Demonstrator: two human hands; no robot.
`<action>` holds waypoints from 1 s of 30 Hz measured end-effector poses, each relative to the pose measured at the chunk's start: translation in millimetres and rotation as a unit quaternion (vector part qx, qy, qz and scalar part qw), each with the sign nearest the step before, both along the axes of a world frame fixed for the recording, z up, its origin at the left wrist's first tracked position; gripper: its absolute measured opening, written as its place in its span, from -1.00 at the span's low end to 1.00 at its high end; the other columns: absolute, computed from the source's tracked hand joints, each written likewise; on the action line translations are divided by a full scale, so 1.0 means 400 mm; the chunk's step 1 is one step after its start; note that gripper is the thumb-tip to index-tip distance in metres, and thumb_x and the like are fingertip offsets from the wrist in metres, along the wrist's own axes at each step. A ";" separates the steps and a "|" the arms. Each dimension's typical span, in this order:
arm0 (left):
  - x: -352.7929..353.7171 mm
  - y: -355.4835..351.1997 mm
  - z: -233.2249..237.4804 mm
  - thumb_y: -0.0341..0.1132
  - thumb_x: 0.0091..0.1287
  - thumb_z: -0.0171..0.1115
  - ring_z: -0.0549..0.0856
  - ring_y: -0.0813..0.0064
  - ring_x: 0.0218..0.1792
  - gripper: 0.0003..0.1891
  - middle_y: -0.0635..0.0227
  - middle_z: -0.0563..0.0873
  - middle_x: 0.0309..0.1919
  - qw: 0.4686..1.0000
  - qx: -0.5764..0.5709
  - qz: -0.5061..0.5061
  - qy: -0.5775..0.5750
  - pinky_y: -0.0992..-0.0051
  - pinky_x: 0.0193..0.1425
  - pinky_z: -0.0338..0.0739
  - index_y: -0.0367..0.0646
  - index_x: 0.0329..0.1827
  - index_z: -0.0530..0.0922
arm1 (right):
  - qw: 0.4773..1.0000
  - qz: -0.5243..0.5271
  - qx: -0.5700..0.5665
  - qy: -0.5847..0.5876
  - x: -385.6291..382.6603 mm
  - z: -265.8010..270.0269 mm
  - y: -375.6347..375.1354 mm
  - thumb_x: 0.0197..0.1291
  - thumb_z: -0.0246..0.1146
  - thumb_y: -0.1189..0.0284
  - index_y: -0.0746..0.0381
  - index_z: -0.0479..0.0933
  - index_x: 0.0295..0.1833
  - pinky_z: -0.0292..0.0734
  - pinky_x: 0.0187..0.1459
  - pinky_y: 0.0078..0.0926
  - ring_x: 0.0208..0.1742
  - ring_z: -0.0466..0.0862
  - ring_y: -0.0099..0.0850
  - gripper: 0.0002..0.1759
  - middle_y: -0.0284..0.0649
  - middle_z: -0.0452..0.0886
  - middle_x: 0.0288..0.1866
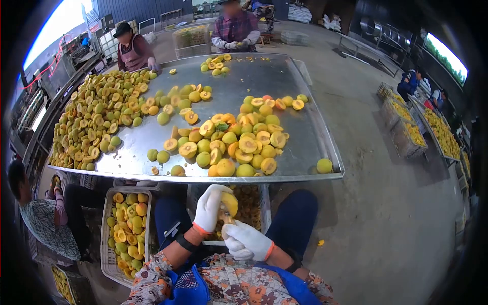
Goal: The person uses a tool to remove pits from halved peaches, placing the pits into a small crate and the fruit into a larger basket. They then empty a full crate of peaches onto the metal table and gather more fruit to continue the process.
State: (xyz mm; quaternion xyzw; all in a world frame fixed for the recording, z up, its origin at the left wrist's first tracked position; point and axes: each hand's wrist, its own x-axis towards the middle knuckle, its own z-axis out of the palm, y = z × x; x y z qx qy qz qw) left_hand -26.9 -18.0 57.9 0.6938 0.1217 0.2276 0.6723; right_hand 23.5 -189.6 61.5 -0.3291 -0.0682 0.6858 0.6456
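My left hand (208, 209), in a white glove with an orange cuff, is closed around a yellow peach half (230, 203). Just below it, my right hand (246, 241), gloved the same way, grips a small tool (226, 218) with a pale handle. The tool's metal end meets the peach; its exact shape is hidden by the fingers. Beneath both hands, between my knees, stands a crate (265, 206) with brownish pits or scraps in it. In front is a metal table (305, 147) bearing a pile of halved and whole peaches (239, 142).
A larger peach heap (96, 117) covers the table's left side. A white crate of peach halves (105, 244) stands by my left leg. Two people (236, 28) work across the table, and another person (46, 218) sits at left. More filled crates (406, 137) line the right.
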 end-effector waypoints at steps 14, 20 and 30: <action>0.012 0.075 -0.012 -0.13 0.64 -0.01 0.74 0.55 -0.21 -0.62 0.21 0.80 -0.10 0.984 0.022 -0.174 -0.029 0.51 -0.06 0.64 -0.28 0.11 0.61 | 0.988 0.055 0.087 0.111 0.000 -0.038 -0.003 0.67 0.01 0.13 0.04 0.45 -0.08 -0.02 -0.77 -0.63 -0.80 0.15 -0.68 -0.73 -0.53 0.24 -0.63; 0.013 0.050 0.014 -0.08 0.63 -0.01 0.75 0.52 -0.18 -0.59 0.21 0.80 -0.11 0.987 -0.010 -0.148 -0.061 0.48 -0.04 0.65 -0.28 0.10 0.63 | 0.974 0.079 0.146 0.154 0.018 -0.023 -0.010 0.67 -0.02 0.13 0.07 0.47 -0.05 -0.02 -0.76 -0.64 -0.80 0.13 -0.68 -0.70 -0.51 0.24 -0.64; -0.144 0.156 -0.002 0.08 0.60 0.08 0.73 0.39 -0.39 -0.62 0.25 0.77 -0.21 0.909 -0.308 0.254 -0.122 0.51 -0.47 0.59 -0.04 0.08 0.58 | 0.997 0.068 0.025 0.007 0.010 0.013 0.051 0.61 0.04 0.34 0.15 0.41 -0.09 0.03 -0.78 -0.60 -0.81 0.17 -0.64 -0.84 -0.43 0.28 -0.67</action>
